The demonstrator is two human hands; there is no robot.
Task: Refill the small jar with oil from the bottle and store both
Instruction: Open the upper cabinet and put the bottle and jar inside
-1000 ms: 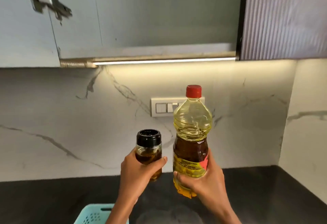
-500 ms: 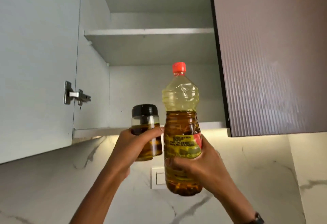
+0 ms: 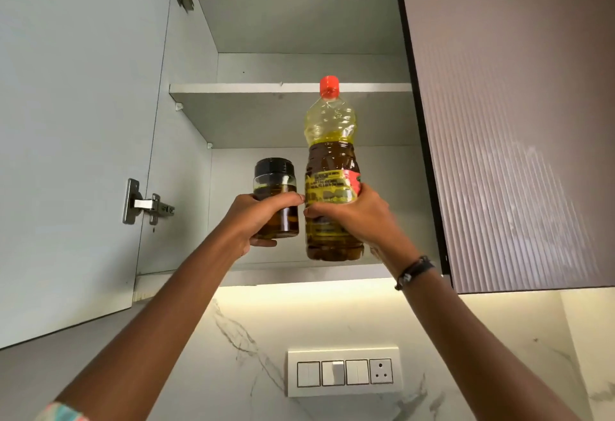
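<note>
My left hand (image 3: 258, 221) grips a small clear jar (image 3: 276, 184) with a black lid, mostly full of dark oil. My right hand (image 3: 349, 216) grips a tall plastic oil bottle (image 3: 331, 154) with a red cap and a yellow label, about two thirds full. Both are held upright, side by side and almost touching, inside the opening of a wall cupboard, just above its bottom shelf (image 3: 283, 269). Whether either one rests on the shelf is hidden from below.
The cupboard's grey door (image 3: 76, 141) stands open on the left, with a metal hinge (image 3: 146, 202). A ribbed door (image 3: 519, 121) is closed on the right. A middle shelf (image 3: 266, 88) crosses above the bottle's cap. A switch panel (image 3: 344, 372) sits on the marble wall below.
Both hands have risen and reached forward, carrying the jar and the bottle from in front of the cupboard's lower edge into its lower compartment. The view has tilted further up.
</note>
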